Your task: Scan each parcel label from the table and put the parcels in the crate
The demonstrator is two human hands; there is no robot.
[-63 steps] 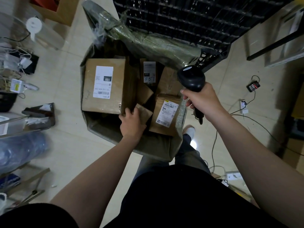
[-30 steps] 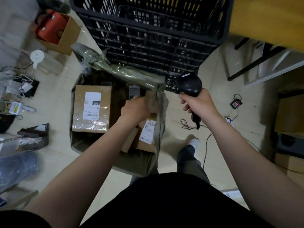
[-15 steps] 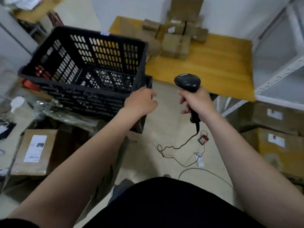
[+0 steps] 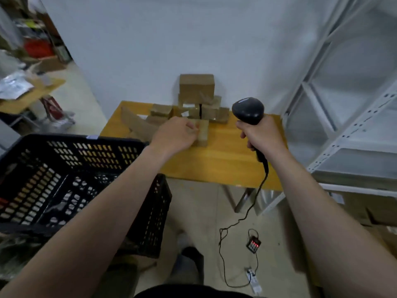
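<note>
Right hand [image 4: 262,134] is clenching the scanner [image 4: 248,110] at 1 o'clock. Left hand [image 4: 175,135] is touching a parcel [image 4: 203,135] on the bench [image 4: 225,160] at 12 o'clock; I cannot tell whether its fingers [image 4: 191,126] are grasping.

You are facing one wooden table [image 4: 225,160] carrying roughly nine brown parcels [image 4: 196,87]; blur is hiding the exact count. One black crate [image 4: 71,140] is sitting beside it. You are working with two hands, left hand [image 4: 174,136] and right hand [image 4: 262,134], and one scanner [image 4: 248,110]. One keypad [image 4: 253,245] is lying on the floor.
</note>
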